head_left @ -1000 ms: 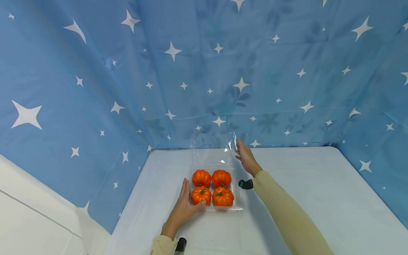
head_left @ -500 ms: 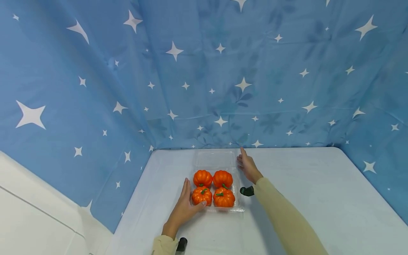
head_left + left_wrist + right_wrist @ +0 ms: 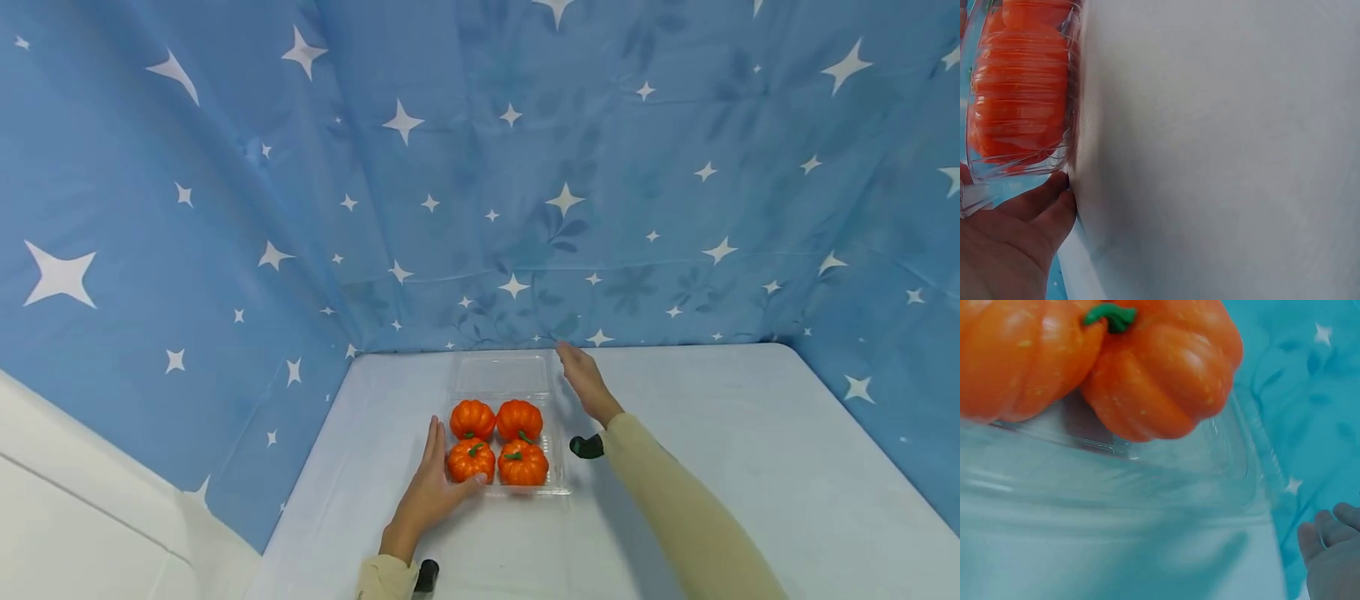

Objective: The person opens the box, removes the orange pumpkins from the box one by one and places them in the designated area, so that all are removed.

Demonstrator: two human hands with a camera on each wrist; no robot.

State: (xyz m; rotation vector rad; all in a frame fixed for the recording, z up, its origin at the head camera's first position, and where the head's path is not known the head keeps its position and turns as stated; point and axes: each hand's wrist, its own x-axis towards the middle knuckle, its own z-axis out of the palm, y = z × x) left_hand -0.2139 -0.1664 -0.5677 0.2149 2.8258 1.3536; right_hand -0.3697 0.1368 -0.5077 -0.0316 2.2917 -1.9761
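A clear plastic clamshell container (image 3: 557, 467) sits on the table with several orange pumpkins (image 3: 472, 419) inside, their stems green. Its see-through lid (image 3: 502, 375) is folded back and lies toward the far edge. My left hand (image 3: 431, 492) holds the near left corner, thumb over the front rim and long fingers straight along the left side. In the left wrist view, the fingertips (image 3: 1060, 187) are down by the container's corner. My right hand (image 3: 588, 383) hovers just right of the lid, fingers extended and holding nothing. The right wrist view shows its fingers (image 3: 1329, 531) apart from the container.
A white cloth-covered table (image 3: 705, 450) carries the container. Blue star-print curtain (image 3: 480, 167) hangs behind and along both sides. A white panel (image 3: 90, 500) stands at the lower left. Black wrist devices (image 3: 587, 447) stick out beside the sleeves.
The lid has swung back from nearly upright to lying flat. My right hand followed it down, then drew slightly away from its right edge. My left hand has stayed at the corner.
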